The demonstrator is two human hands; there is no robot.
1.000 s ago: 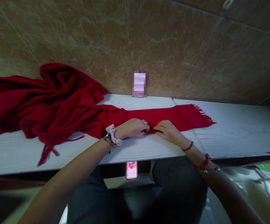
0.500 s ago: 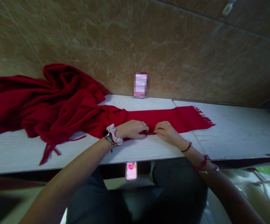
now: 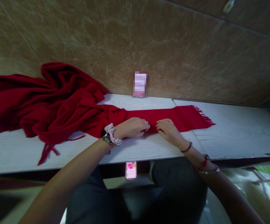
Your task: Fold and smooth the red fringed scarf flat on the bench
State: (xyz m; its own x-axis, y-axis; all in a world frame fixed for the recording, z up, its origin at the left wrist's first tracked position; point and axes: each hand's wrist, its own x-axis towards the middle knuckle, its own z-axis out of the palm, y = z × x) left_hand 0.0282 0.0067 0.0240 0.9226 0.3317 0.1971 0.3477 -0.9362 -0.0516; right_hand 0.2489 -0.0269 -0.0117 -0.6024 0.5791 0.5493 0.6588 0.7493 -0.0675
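A red scarf (image 3: 146,115) with a fringed right end lies along a white wood-grain table. Its middle and right stretch is laid in a narrow, flat band, while the left part is heaped in loose folds. My left hand (image 3: 133,127) is closed on the band's near edge, knuckles up, its fingertips partly hidden. A short way to the right, my right hand (image 3: 168,132) rests at the same edge. Its fingers are bent down onto the cloth with the thumb beneath them, and the grip is partly hidden.
A brown marbled wall (image 3: 116,46) rises directly behind the white table (image 3: 232,133). Against it stands a blurred-out pinkish card or phone (image 3: 139,84). Another blurred pink item (image 3: 131,170) shows below the front edge, by my legs. A green object (image 3: 265,169) lies low at the right.
My left hand has shifted slightly up and right along the scarf's edge. The right hand has moved slightly up and right, widening the gap between them. The view tilts a little.
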